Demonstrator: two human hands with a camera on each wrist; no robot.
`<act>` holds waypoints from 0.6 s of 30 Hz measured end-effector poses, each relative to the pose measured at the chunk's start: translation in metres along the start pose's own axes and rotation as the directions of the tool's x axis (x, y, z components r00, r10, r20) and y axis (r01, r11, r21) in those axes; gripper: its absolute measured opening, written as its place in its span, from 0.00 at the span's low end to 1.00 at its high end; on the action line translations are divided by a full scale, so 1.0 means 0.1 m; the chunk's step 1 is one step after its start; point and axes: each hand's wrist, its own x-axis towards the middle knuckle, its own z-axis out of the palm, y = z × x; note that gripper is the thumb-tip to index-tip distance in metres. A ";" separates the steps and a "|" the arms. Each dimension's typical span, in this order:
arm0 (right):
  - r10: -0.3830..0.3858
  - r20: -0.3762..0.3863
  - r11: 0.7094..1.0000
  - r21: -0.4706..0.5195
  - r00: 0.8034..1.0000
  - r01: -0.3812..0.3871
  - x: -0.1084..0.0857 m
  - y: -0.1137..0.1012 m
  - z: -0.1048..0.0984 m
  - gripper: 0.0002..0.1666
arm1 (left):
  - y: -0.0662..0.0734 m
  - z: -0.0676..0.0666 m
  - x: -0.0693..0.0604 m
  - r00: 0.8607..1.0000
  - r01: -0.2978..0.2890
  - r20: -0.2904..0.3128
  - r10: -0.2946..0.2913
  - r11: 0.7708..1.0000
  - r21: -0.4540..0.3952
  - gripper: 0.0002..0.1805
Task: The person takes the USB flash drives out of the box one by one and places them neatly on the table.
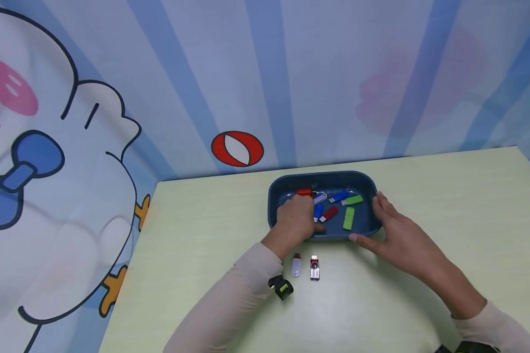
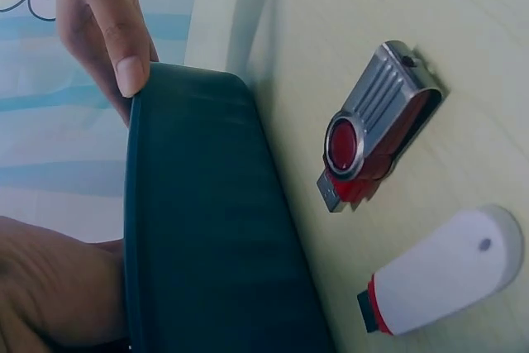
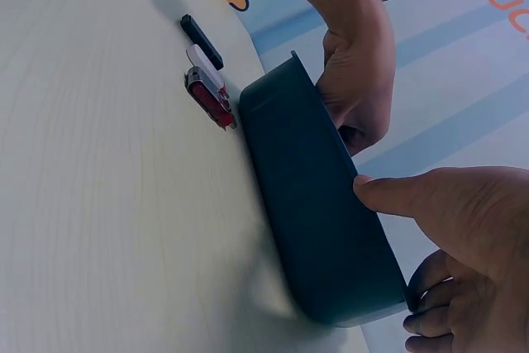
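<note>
My left hand (image 1: pixel 297 218) reaches over the near rim into a dark blue plastic tray (image 1: pixel 366 233). Its fingertips point down near a red USB stick (image 1: pixel 304 192); whether they pinch anything is hidden. My right hand (image 1: pixel 402 240) rests on the tray's near right corner, thumb on the front rim and fingers along the end. Inside lie USB sticks, among them a dark red one (image 1: pixel 329 214), a blue one (image 1: pixel 338 196) and a green one (image 1: pixel 348 218). Before the tray, a white stick (image 2: pixel 446 270) lies beside a silver and red swivel stick (image 2: pixel 376 113).
A black stick (image 3: pixel 201 41) lies beyond the white one in the right wrist view. The pale table (image 1: pixel 194 245) ends at a patterned backdrop (image 1: pixel 327 88) close behind the tray. A small black device (image 1: pixel 281 287) sits on my left wrist.
</note>
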 end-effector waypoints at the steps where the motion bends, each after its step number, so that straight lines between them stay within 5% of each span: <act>1: -0.002 -0.002 1.000 -0.001 1.000 0.002 -0.01 -0.01 0.00 0.69 | 0.00 0.00 0.00 1.000 -0.002 -0.003 0.002 1.000 0.010 0.35; 18: -0.001 0.004 1.000 -0.003 1.000 0.001 -0.02 -0.05 0.00 0.68 | -0.01 -0.04 -0.07 0.998 -0.023 -0.051 0.025 0.999 0.025 0.31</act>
